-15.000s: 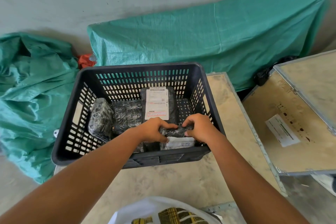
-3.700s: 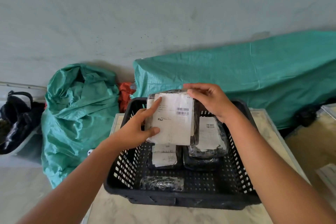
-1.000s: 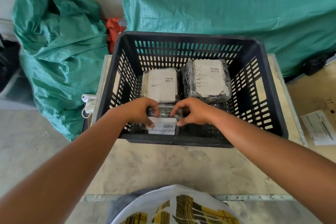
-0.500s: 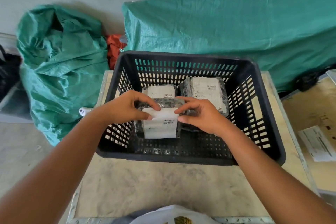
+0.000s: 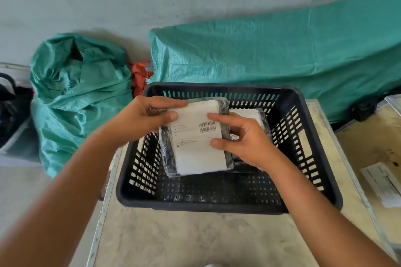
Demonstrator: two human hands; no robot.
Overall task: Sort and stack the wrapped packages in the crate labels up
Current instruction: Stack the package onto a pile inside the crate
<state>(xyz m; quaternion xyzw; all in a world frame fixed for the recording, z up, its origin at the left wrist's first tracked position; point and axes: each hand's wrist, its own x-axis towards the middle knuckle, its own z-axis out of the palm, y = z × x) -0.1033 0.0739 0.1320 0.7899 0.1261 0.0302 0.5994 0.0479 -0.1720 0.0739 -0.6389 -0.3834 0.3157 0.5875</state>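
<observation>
**Package lifted higher above the crate, label facing up**

The plastic-wrapped black package with a white printed label (image 5: 196, 136) has risen since half a second ago: it was low inside the crate then, and now both hands hold it up over the crate's left half, tilted toward the camera with the label and its barcodes on top.

The long green woven tarpaulin (image 5: 282, 54) lies behind the crate against the grey wall, and a crumpled green woven sack (image 5: 80, 93) sits to the crate's left, with a scrap of orange cloth (image 5: 140, 76) between the two. The pale wooden board with metal edging (image 5: 195, 238) carries the crate. The black slotted plastic crate (image 5: 227, 204) stands in the middle of it.

Inside the crate, toward its back right, a second wrapped package with a white label (image 5: 249, 114) rests partly hidden behind the right hand.

The left hand (image 5: 141, 119) grips the raised package at its upper left corner, thumb pressed on the label. The right hand (image 5: 245, 141) clasps the package's right edge, fingertips on the label and the other fingers curled beneath.
</observation>
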